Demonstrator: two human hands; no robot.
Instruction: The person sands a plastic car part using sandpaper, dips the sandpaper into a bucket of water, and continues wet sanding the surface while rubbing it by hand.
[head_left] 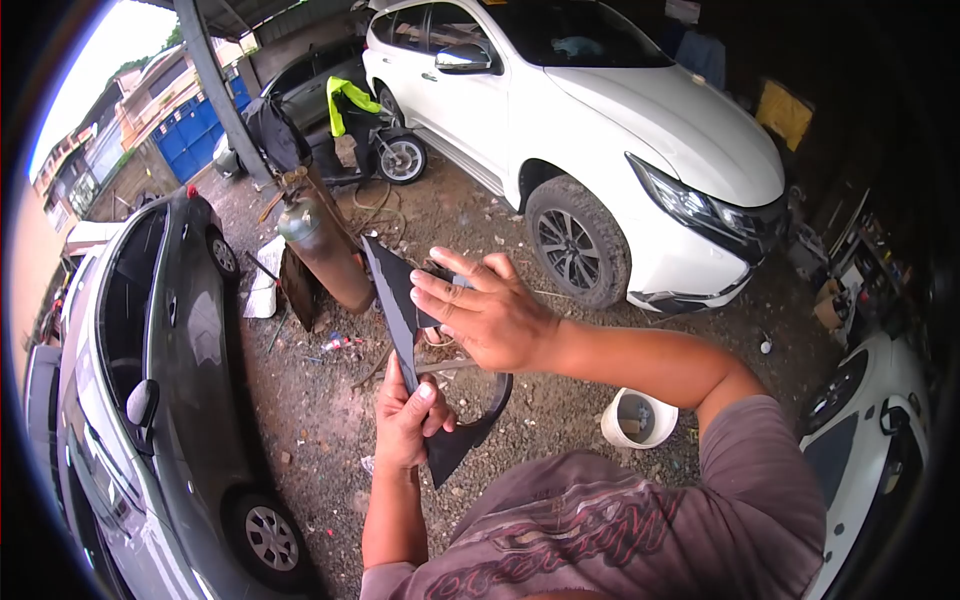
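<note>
My left hand (408, 418) grips the lower part of a dark car trim panel (400, 325), its thumb lying over the near edge. The panel stands tilted upward and has a lighter grey, uneven patch along its face. A black curved part (465, 445) runs below and right of my left hand, and seems to belong to the same piece. My right hand (490, 315) lies against the panel's right side, fingers mostly stretched. Between its fingers shows a small grey-blue thing (461, 281), too covered to name.
A rusty gas cylinder (325, 250) leans just beyond the panel. A white bucket (638, 418) stands on the gravel at right. A dark car (190, 400) is close on the left, a white SUV (600, 130) ahead, and a motorbike (400, 158) stands beside it.
</note>
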